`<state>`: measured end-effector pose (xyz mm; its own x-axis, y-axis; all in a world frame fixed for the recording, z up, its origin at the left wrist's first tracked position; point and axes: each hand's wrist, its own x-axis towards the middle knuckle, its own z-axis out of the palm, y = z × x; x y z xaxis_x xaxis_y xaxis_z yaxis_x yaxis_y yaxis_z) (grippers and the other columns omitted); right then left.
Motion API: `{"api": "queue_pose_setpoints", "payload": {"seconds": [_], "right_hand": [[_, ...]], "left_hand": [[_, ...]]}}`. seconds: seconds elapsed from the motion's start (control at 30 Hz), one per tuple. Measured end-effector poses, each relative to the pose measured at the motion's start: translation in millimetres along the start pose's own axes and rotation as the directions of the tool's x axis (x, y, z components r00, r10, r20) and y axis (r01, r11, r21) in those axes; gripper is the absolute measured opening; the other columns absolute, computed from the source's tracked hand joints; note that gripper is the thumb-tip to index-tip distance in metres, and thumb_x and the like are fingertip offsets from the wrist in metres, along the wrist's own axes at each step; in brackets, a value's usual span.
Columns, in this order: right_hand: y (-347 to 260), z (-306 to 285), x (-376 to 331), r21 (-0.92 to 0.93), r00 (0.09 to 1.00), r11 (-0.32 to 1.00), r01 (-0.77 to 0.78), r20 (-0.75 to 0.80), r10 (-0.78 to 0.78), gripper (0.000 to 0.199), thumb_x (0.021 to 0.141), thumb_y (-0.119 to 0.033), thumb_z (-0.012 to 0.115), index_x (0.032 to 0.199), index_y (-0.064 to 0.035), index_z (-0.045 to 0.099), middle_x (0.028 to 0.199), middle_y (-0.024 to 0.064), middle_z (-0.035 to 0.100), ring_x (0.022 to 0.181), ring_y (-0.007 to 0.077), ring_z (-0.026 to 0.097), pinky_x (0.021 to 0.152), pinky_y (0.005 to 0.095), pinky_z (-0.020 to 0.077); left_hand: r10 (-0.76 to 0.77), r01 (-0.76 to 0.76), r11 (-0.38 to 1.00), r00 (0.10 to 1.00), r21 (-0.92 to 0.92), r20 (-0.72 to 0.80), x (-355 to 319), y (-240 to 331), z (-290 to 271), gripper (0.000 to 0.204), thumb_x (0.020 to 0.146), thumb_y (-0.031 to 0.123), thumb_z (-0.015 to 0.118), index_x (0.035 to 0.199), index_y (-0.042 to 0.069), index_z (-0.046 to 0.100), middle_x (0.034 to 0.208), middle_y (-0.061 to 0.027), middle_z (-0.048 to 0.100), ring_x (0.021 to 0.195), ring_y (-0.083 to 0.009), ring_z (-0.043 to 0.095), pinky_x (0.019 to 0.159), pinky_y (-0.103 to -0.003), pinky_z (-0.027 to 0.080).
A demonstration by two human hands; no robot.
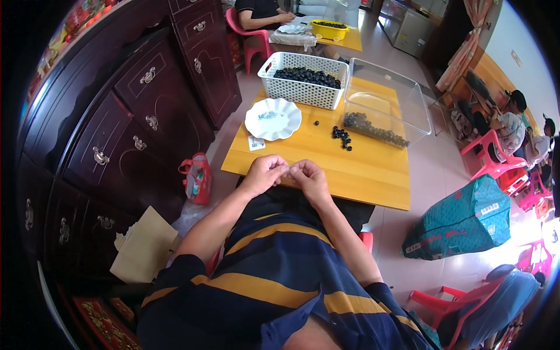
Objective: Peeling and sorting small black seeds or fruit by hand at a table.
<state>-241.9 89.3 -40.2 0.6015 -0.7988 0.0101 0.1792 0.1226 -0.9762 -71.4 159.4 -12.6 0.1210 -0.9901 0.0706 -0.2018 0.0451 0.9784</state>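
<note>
Above the near edge of the yellow wooden table [367, 186], my left hand [267, 174] and my right hand [310, 179] meet fingertip to fingertip. Both are closed in a pinch; whatever they hold is too small to make out. Ahead of them lies a small cluster of round black pieces [342, 137], with a single one [317, 123] apart to its left. A white scalloped plate [274, 131] at the left carries a little heap of small clear or greyish bits. Behind stands a white perforated basket [300, 97] filled with similar black pieces.
A clear plastic bin [417, 111] with dark pieces along its near side stands at the table's right. A small printed card [256, 143] lies by the plate. Dark cabinets [169, 105] line the left; a teal bag [458, 221] stands right. Another person [256, 17] sits at a far table.
</note>
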Motion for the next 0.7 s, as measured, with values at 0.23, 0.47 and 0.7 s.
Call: {"api": "queue_pose_setpoints", "payload": {"seconds": [0.23,0.47,0.7], "right_hand": [[-16,2,-7,-0.558,0.959,0.787,0.261,0.054,-0.280,0.010,0.098,-0.011,0.065,0.094,-0.0022,0.064,0.081,-0.0012,0.066,0.071,0.0070,0.058,0.065,0.0217,0.0464],[-3,-2,-1,-0.118,0.997,0.990,0.072,0.038,-0.067,0.014,0.101,-0.018,0.062,0.100,-0.0040,0.064,0.085,-0.0015,0.066,0.074,0.0078,0.059,0.070,0.0229,0.0489],[-8,-8,-1,0.312,0.958,0.911,-0.271,0.182,0.222,0.018,0.101,-0.027,0.063,0.101,-0.0092,0.064,0.087,-0.0025,0.066,0.074,0.0080,0.059,0.072,0.0216,0.0489]], "left_hand": [[-0.199,0.224,0.954,0.970,-0.201,0.136,0,0,-10,0.012,0.102,0.017,0.058,0.096,0.007,0.062,0.079,0.0001,0.061,0.063,-0.0063,0.056,0.055,-0.020,0.047],[0.037,-0.038,0.999,0.999,0.024,0.040,1,10,4,0.011,0.102,0.013,0.058,0.097,0.004,0.062,0.080,-0.0014,0.064,0.063,-0.0059,0.055,0.056,-0.022,0.046],[0.288,-0.281,0.875,0.957,0.394,0.043,-1,33,5,0.006,0.098,0.003,0.060,0.097,0.001,0.065,0.079,-0.0003,0.067,0.066,-0.0053,0.058,0.058,-0.022,0.048]]}}
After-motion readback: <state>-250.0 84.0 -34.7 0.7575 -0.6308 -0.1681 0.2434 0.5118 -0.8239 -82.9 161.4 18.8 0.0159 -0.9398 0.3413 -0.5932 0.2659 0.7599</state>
